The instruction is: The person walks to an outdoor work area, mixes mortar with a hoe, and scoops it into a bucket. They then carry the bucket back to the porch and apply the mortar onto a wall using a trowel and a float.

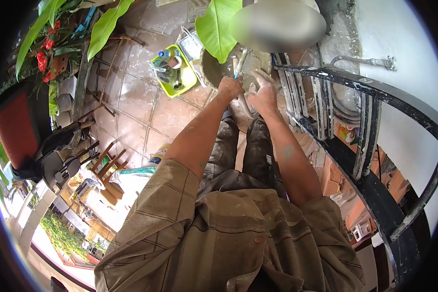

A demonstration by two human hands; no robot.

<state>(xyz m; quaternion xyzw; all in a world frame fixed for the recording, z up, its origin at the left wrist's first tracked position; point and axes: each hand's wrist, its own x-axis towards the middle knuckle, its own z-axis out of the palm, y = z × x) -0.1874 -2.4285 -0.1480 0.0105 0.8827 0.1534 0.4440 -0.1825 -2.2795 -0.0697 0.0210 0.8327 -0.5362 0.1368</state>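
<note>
My left hand is closed around a slim, pale-smeared tool with a blue part by my fingers. Its kind cannot be made out. The tool stands over a round, cement-stained tub, whose inside is partly covered by a leaf and a blurred patch. Beside it, at the tub's near right side, my right hand has its thumb and fingers apart, with pale residue on the fingertips. Nothing shows in its grasp. Whether it touches the tub I cannot tell.
Left of the tub, a yellow-green tray holds a blue-capped bottle and other items. A paint-spattered black ladder stands close on my right, before a white wall. Large green leaves hang in front. A red-backed chair stands left.
</note>
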